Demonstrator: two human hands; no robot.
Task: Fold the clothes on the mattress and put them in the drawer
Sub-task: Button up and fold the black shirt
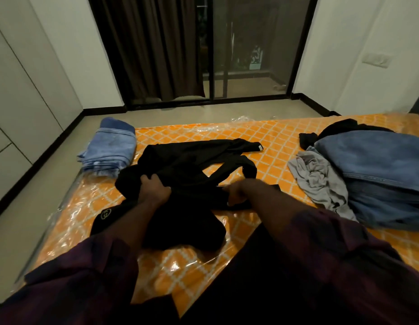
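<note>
— Black cloth is being handled at the middle of the orange mattress point(269, 134): a black garment point(187, 165), apparently trousers, is spread with its legs pointing away from the wearer of the camera.

— How are the hands placed?

— The left hand point(154, 187) is clamped on a bunched fold at the garment's left edge. The right hand point(235, 192) is closed on a strip of the same cloth at its right side. The two hands are held apart, with the fabric between them.

— Which step is judged to be in hand?

— Folding of this piece, early on; it is not yet flat, and one leg is twisted over the other.

— What else is seen around the garment?

— Folded blue denim point(110, 148) is stacked to its left, at the mattress edge. To its right, well apart, a grey top point(316, 177) lies crumpled against a heap of jeans point(386, 172), with more dark cloth behind. No drawer can be made out.

— What is called for next?

— Probably the legs must be untwisted and laid together, then the length doubled over; slipping on the plastic cover should be expected.
</note>
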